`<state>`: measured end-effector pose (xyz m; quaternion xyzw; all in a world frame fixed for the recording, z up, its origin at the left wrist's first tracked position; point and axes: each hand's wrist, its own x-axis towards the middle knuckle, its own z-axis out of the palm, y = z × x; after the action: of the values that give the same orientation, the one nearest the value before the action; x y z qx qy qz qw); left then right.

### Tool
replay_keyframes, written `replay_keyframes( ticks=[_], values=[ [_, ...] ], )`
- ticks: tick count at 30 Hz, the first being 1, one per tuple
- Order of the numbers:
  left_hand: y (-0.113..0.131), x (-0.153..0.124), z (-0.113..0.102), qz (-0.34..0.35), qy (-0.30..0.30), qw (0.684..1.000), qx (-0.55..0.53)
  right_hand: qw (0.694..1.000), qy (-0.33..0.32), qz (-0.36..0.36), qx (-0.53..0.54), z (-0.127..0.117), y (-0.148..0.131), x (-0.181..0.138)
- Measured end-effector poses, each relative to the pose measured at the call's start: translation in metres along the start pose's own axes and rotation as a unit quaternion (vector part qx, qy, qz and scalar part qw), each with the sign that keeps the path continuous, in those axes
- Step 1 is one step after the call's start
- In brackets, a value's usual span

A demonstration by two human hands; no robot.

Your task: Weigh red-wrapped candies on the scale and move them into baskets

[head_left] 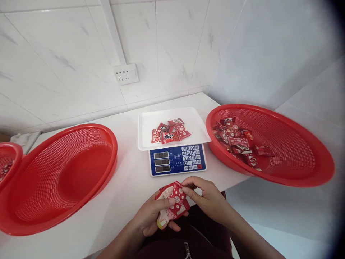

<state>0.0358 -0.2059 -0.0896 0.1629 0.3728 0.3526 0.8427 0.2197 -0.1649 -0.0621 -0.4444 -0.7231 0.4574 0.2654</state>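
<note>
In front of my body, my left hand point(152, 214) is closed around several small red-and-white snack packets point(178, 198), its thumb pressed on top of them. Thumb and fingertips of my right hand point(208, 196) pinch the upper right corner of the top packet. Beyond my hands stands a blue-fronted digital scale point(176, 158) with a number pad and three display lines. A white tray point(147, 126) rests on the scale, and several red packets point(171, 135) lie in a loose cluster on it. The packets' contents are hidden by their wrappers.
At the right, a red mesh basket point(302, 154) holds a heap of similar packets point(239, 140). A large red basket point(88, 172) stands left of the scale, showing only its own bottom. Another red basket point(13, 153) is cut off at the left edge. A tiled wall with a socket point(126, 74) rises behind.
</note>
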Motion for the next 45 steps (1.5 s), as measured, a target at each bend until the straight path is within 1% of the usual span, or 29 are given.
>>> replay_keyframes(
  ticks=[3, 5, 7, 9, 11, 13, 17, 20, 23, 30, 33, 35, 40, 42, 45],
  values=[
    [0.0, 0.0, 0.0, -0.001, -0.001, 1.0, -0.006, 0.999, 0.018, -0.021, -0.026, -0.006, 0.005, 0.006],
    [0.001, -0.001, 0.0, -0.003, 0.002, 1.0, 0.0, 0.994, 0.06, -0.052, -0.073, -0.012, 0.009, 0.015],
    [0.001, -0.001, 0.001, -0.007, 0.004, 1.0, 0.012, 0.979, 0.107, -0.097, -0.144, -0.02, 0.012, 0.028],
    [0.001, -0.002, 0.001, -0.01, 0.008, 1.0, 0.02, 0.956, 0.131, -0.136, -0.225, -0.026, 0.01, 0.043],
    [0.0, -0.002, 0.0, -0.006, 0.013, 1.0, 0.011, 0.933, 0.129, -0.152, -0.3, -0.029, 0.005, 0.058],
    [-0.001, -0.002, -0.002, 0.002, 0.013, 1.0, -0.002, 0.914, 0.114, -0.151, -0.359, -0.028, -0.001, 0.072],
    [-0.003, -0.003, -0.006, 0.007, 0.008, 1.0, -0.005, 0.889, 0.087, -0.14, -0.427, -0.019, -0.007, 0.095],
    [-0.002, -0.004, -0.008, 0.006, 0.011, 1.0, -0.009, 0.883, 0.072, -0.133, -0.444, -0.013, -0.005, 0.107],
    [-0.001, -0.005, -0.01, 0.004, 0.015, 1.0, -0.014, 0.882, 0.068, -0.127, -0.45, -0.012, -0.002, 0.111],
    [-0.002, -0.002, -0.011, 0.003, 0.018, 1.0, -0.01, 0.886, 0.073, -0.097, -0.448, -0.021, -0.004, 0.101],
    [-0.002, -0.001, -0.01, 0.001, 0.021, 1.0, -0.005, 0.887, 0.073, -0.09, -0.448, -0.021, -0.008, 0.1],
    [-0.002, -0.001, -0.009, -0.003, 0.023, 1.0, -0.003, 0.883, 0.067, -0.106, -0.453, -0.017, -0.011, 0.105],
    [-0.003, -0.002, -0.008, -0.001, 0.029, 1.0, 0.007, 0.866, 0.022, -0.185, -0.463, -0.003, -0.021, 0.125],
    [-0.005, -0.003, -0.009, 0.0, 0.032, 0.999, 0.013, 0.864, 0.006, -0.196, -0.464, 0.0, -0.024, 0.133],
    [-0.006, -0.005, -0.011, 0.007, 0.044, 0.999, 0.015, 0.868, -0.005, -0.184, -0.461, -0.001, -0.025, 0.139]
  ],
)
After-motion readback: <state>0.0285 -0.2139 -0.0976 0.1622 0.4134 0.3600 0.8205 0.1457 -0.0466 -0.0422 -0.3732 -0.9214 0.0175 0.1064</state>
